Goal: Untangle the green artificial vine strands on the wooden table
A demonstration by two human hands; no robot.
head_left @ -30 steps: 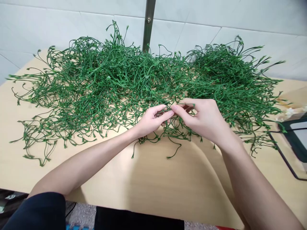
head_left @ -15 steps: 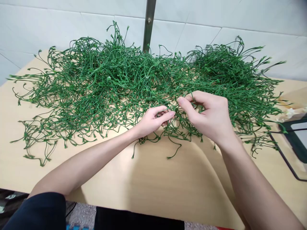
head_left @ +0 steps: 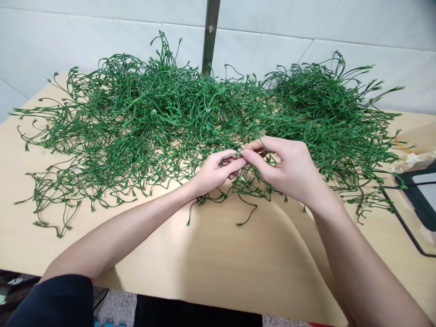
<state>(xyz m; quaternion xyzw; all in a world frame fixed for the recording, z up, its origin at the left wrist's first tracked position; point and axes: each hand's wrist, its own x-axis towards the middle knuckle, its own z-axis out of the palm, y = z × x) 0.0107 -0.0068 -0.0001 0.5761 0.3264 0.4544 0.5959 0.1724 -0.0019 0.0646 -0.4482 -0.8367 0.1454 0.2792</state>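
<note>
Tabletop (head_left: 211, 263) of pale wood is standing against a white panelled wall (head_left: 68, 36), with a metal post (head_left: 210, 32) rising behind. Tangled green plastic stems (head_left: 153, 113) are sprawling across it, long axis running left to right. Left hand (head_left: 213, 175) and right hand (head_left: 289, 170) are each pinching thin strands at the heap's near edge, fingertips meeting.

The tangle of stems (head_left: 190, 113) lies on the table (head_left: 218, 263), spread across its far half. At the tangle's near edge, the left hand (head_left: 213, 171) and right hand (head_left: 289, 170) meet, pinching strands. Behind the tangle stands a post (head_left: 210, 36). To its right sits what may be a tray (head_left: 420, 200).
</note>
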